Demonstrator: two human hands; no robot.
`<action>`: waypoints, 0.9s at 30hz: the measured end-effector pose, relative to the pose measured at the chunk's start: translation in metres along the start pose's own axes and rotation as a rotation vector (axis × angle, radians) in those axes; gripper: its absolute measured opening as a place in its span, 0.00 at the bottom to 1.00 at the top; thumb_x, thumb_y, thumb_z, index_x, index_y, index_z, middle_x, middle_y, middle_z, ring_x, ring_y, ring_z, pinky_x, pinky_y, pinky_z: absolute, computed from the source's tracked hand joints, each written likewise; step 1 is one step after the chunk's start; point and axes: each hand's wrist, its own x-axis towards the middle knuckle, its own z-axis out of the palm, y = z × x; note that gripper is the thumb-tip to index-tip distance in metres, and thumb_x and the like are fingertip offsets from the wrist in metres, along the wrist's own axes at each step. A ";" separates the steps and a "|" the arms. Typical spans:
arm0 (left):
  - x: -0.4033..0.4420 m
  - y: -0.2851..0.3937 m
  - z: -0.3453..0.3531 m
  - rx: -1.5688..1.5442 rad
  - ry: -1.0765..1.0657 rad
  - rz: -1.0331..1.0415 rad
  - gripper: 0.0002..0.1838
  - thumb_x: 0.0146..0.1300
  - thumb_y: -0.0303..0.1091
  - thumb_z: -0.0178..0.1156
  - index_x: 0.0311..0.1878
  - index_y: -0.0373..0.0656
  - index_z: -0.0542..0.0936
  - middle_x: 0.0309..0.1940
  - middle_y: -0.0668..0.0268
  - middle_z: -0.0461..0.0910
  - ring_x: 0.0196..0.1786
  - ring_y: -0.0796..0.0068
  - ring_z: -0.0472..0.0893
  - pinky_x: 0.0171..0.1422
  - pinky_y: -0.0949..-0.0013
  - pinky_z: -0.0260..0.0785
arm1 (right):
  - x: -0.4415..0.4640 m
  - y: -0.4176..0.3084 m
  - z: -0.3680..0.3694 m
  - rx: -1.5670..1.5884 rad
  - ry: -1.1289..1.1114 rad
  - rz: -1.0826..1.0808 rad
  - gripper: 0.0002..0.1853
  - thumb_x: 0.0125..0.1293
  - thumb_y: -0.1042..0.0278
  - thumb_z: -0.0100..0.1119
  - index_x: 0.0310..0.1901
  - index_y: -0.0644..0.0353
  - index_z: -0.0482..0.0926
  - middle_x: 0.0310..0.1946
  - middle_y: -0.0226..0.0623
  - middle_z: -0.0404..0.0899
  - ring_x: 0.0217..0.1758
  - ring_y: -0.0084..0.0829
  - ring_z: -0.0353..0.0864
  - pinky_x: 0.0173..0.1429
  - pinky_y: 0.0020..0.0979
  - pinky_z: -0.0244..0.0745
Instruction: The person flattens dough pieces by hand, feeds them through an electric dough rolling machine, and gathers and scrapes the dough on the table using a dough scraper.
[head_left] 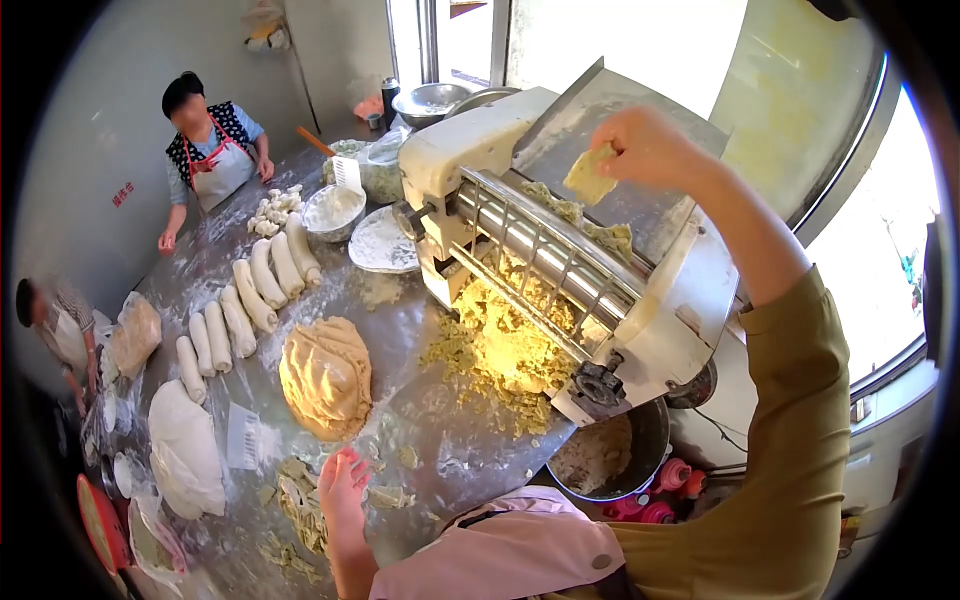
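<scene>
My right hand (640,148) is raised over the dough sheeter (560,270), its fingers closed on a flat yellow-green piece of dough (590,176). More greenish dough (580,222) lies along the top of the rollers. A heap of yellow dough crumbs (500,350) spills from beneath the machine onto the table. My left hand (344,490) hovers low at the near side, fingers loosely apart with nothing in them. Beside it are ragged greenish dough scraps (300,505). Just beyond sits a large mound of tan dough (326,378).
White dough rolls (240,320) line the floury steel table (420,480), with a white dough slab (185,450) and a white scraper (243,436) nearer. A flour bowl (334,212) stands by the machine. Two co-workers (215,150) (65,330) work at the far side. A pot (612,455) is below.
</scene>
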 end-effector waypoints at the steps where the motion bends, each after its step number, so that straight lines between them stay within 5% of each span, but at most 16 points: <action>1: 0.001 -0.001 -0.002 0.007 0.019 -0.011 0.14 0.71 0.41 0.53 0.52 0.43 0.75 0.44 0.68 0.75 0.46 0.70 0.77 0.49 0.68 0.67 | 0.000 0.004 0.008 -0.026 0.003 -0.031 0.14 0.48 0.62 0.64 0.37 0.59 0.85 0.33 0.46 0.82 0.38 0.45 0.82 0.43 0.38 0.76; 24: 0.006 -0.013 0.000 0.091 0.016 0.024 0.13 0.71 0.42 0.52 0.51 0.45 0.75 0.45 0.69 0.75 0.49 0.71 0.76 0.50 0.68 0.66 | 0.015 0.009 0.057 -0.058 -0.119 0.028 0.10 0.47 0.70 0.59 0.33 0.59 0.84 0.30 0.45 0.82 0.36 0.44 0.82 0.42 0.37 0.76; 27: 0.002 -0.013 0.007 0.110 0.024 0.043 0.12 0.71 0.40 0.53 0.50 0.44 0.75 0.44 0.69 0.76 0.47 0.73 0.76 0.49 0.70 0.67 | 0.007 0.015 0.061 -0.184 -0.040 -0.102 0.12 0.51 0.65 0.63 0.36 0.60 0.84 0.29 0.45 0.82 0.34 0.40 0.83 0.42 0.37 0.77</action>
